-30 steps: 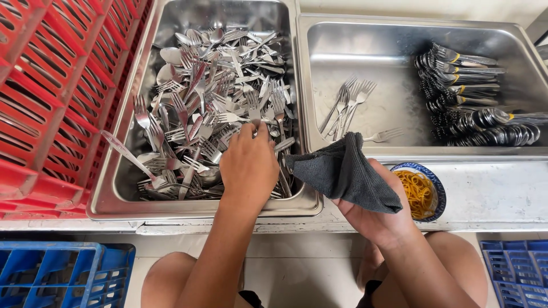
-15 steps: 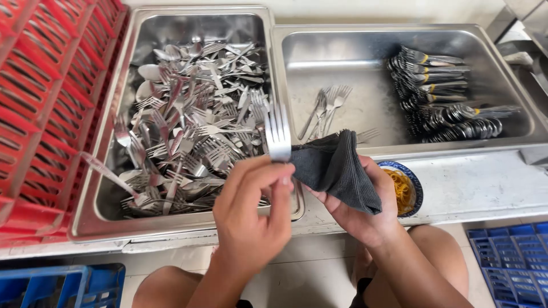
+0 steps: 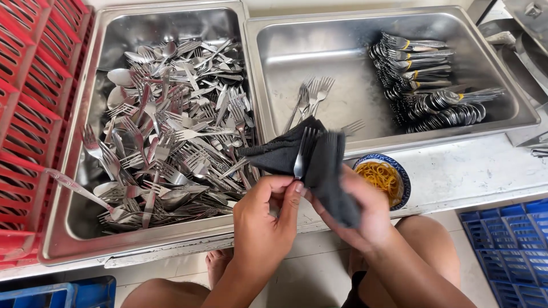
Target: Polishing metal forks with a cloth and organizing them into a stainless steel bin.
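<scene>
The slim stainless-steel fork (image 3: pixel 301 153) stands nearly upright, tines toward twelve o'clock, handle pinched in the left hand (image 3: pixel 267 219). The right hand (image 3: pixel 357 211) grips a dark grey cloth (image 3: pixel 319 162) wrapped beside it. Two steel trays (image 3: pixel 251 74) sit on a worn white counter (image 3: pixel 479 168). Half a second ago, the fork stood farther left.

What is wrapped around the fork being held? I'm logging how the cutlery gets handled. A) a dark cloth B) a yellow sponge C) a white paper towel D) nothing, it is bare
A: the fork stands tines up in the left hand, while the right hand folds a dark cloth around it, above the two steel pans.
</scene>
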